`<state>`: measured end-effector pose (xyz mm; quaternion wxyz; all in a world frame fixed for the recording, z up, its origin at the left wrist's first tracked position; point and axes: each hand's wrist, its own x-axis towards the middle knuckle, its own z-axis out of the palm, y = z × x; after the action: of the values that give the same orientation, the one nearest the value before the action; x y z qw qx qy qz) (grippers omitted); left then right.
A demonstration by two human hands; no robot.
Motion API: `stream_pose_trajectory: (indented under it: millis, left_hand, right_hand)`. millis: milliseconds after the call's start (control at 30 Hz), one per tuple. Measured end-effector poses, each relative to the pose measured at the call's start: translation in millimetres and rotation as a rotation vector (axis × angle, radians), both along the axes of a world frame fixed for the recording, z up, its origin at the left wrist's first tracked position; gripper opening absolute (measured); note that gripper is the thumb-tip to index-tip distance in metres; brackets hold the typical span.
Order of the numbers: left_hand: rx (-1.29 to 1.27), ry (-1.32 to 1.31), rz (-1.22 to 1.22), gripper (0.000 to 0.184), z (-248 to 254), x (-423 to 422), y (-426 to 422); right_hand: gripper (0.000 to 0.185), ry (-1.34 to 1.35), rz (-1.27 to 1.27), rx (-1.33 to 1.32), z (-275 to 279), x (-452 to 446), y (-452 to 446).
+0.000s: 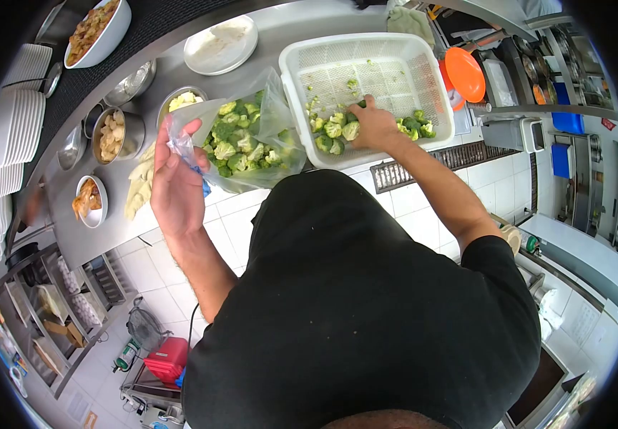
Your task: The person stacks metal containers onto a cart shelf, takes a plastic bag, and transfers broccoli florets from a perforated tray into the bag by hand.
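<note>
My left hand (177,179) pinches the upper left edge of a clear plastic bag (273,107) between thumb and fingers. The bag leans on the counter and is well filled with cut broccoli (237,139). My right hand (378,127) is down inside a white perforated plastic basket (438,79), its fingers curled round broccoli florets (350,130) near the front wall. More florets (416,127) lie to the right of that hand, and small crumbs are scattered over the basket floor. The fingertips of my right hand are partly hidden.
White plates (221,44) are behind the bag. Left of it stand a metal pot of pale pieces (111,136), a bowl of yellow pieces (184,99), and a white bowl with browned food (90,202). An orange lid (465,75) is right of the basket. A shelf edge overhangs at upper left.
</note>
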<state>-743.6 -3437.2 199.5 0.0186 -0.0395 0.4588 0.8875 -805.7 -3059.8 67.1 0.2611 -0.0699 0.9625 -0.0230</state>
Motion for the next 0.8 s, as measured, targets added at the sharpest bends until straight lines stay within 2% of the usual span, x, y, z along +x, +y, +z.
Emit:
stream_pose_trajectory:
  millis: [133, 233, 267, 367, 400, 500, 633, 767, 800]
  left_hand:
    - [0.012, 0.008, -0.009, 0.078, -3, -1, -2]
    - [0.019, 0.009, -0.013, 0.078, -3, -1, -2]
    - [0.022, 0.009, -0.015, 0.078, -2, -1, -2]
    - [0.024, 0.01, -0.019, 0.076, -2, -1, -2]
    - [0.022, 0.011, -0.02, 0.076, -3, -2, -2]
    - [0.01, 0.01, -0.022, 0.074, -1, -3, -1]
    - [-0.008, 0.032, -0.065, 0.074, -4, -4, -4]
    - [-0.001, 0.041, -0.055, 0.076, -3, -5, -2]
    - [0.006, 0.044, -0.051, 0.077, -4, -4, -3]
  right_hand:
    - [0.091, 0.055, -0.162, -0.194, -28, -21, 39]
    - [0.089, -0.133, -0.471, -0.673, -30, -34, 65]
    - [0.075, -0.22, -0.618, -0.883, -25, -33, 65]
    - [0.058, -0.258, -0.842, -1.039, 22, -31, 58]
    - [0.048, -0.354, -0.835, -1.086, 2, -42, 74]
    - [0.048, -0.311, -0.884, -1.298, 28, -47, 64]
    - [0.057, -0.371, -0.556, -1.378, 86, -59, 6]
    - [0.075, -0.511, -0.317, -1.421, 122, -53, -86]
    - [0.077, -0.561, -0.236, -1.438, 115, -52, -108]
